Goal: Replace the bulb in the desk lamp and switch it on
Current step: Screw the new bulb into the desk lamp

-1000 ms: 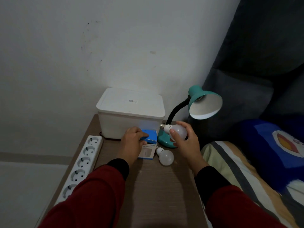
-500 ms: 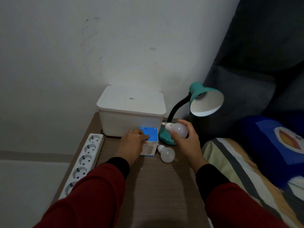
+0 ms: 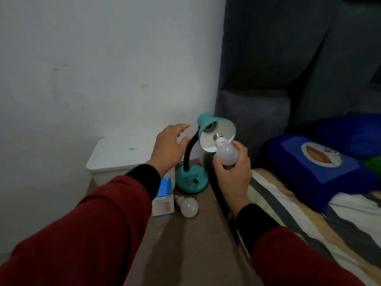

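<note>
- A right hand is gripping a white bulb, fingers curling round its globe, screw base pointing up-left toward the teal lamp's shade
- The empty socket is sitting just beyond the base, roughly along the bulb's long axis
- A left hand, fingers spread, is hovering beside the lamp's neck, touching nothing

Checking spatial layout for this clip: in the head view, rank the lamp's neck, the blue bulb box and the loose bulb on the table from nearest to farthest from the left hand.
From the left hand:
1. Lamp's neck, just right of the fingers.
2. Blue bulb box, below the wrist on the table.
3. Loose bulb, right of the box, nearer the table's front.
</note>
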Available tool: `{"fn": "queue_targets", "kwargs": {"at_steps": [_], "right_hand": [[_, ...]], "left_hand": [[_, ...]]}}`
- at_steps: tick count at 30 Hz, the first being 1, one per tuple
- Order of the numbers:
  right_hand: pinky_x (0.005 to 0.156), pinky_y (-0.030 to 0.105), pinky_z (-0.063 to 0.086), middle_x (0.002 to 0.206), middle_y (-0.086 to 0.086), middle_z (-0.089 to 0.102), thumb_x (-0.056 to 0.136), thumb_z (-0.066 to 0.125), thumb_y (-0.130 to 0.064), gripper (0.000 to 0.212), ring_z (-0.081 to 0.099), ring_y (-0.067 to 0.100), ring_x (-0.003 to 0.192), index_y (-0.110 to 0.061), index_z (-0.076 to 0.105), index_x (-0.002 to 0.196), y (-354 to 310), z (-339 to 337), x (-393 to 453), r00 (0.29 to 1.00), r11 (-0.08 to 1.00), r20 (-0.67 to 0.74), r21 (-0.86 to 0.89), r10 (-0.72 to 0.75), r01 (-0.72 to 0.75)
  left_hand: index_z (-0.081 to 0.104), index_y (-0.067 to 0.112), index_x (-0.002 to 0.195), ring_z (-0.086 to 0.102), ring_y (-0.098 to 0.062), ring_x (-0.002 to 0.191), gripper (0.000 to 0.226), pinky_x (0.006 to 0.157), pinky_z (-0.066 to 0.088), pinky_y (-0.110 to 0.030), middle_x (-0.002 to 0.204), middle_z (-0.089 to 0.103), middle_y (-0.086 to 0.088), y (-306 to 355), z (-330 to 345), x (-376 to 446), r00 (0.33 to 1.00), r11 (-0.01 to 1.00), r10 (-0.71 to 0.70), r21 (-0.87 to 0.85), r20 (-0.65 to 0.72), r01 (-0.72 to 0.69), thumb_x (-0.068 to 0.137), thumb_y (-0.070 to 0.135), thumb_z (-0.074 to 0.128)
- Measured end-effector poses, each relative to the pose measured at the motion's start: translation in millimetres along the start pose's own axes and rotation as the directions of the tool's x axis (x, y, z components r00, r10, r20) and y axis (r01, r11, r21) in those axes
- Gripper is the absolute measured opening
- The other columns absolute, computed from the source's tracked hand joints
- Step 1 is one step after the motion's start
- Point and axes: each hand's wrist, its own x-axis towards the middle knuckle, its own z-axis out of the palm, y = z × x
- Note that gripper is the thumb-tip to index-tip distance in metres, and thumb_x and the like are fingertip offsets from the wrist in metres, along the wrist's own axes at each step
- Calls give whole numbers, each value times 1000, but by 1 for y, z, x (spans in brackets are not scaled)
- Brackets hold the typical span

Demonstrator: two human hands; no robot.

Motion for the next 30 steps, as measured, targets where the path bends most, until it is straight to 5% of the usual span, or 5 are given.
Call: {"fn": "queue_targets", "kwargs": {"at_steps": [7, 14, 20, 26, 30], "right_hand": [[84, 17, 31, 131, 12, 46, 76, 73, -23, 61, 50, 24, 113, -23, 46, 131, -1, 12, 39, 981, 992, 152, 9, 122, -124], [85, 17, 29, 136, 14, 39, 79, 66, -11, 63, 45, 28, 121, -20, 42, 136, -3, 30, 55, 962, 984, 214, 21, 169, -178], [98, 33, 43, 132, 14, 53, 80, 70, -29, 62, 52, 29, 120, -16, 44, 135, -5, 43, 60, 961, 970, 173, 77, 214, -230], [98, 34, 42, 130, 17, 47, 84, 65, -41, 61, 51, 32, 118, -8, 48, 133, -7, 50, 62, 941, 938, 124, 112, 313, -327], [101, 35, 40, 136, 17, 50, 89, 59, -38, 61, 49, 32, 124, -21, 34, 142, -8, 48, 61, 939, 925, 137, 176, 314, -335]], "left_hand": [[50, 16, 135, 51, -21, 126, 42, 106, 30, -19, 137, 54, -8, 36, 23, 31, 980, 985, 166, 27, 109, -170, 93, 14, 55], [59, 17, 126, 58, -21, 118, 38, 90, 24, 2, 129, 62, -11, 29, 28, 36, 988, 992, 129, 1, 87, -129, 93, 1, 51], [62, 17, 124, 58, -19, 116, 37, 87, 22, 8, 128, 62, -10, 29, 30, 40, 991, 995, 102, -30, 86, -99, 93, 0, 50], [62, 15, 123, 58, -20, 117, 36, 91, 23, 1, 126, 63, -10, 29, 30, 42, 994, 995, 94, -32, 63, -92, 93, 0, 50], [63, 14, 122, 58, -19, 114, 36, 84, 22, 14, 124, 64, -11, 29, 30, 41, 993, 994, 102, -34, 57, -100, 93, -2, 50]]}}
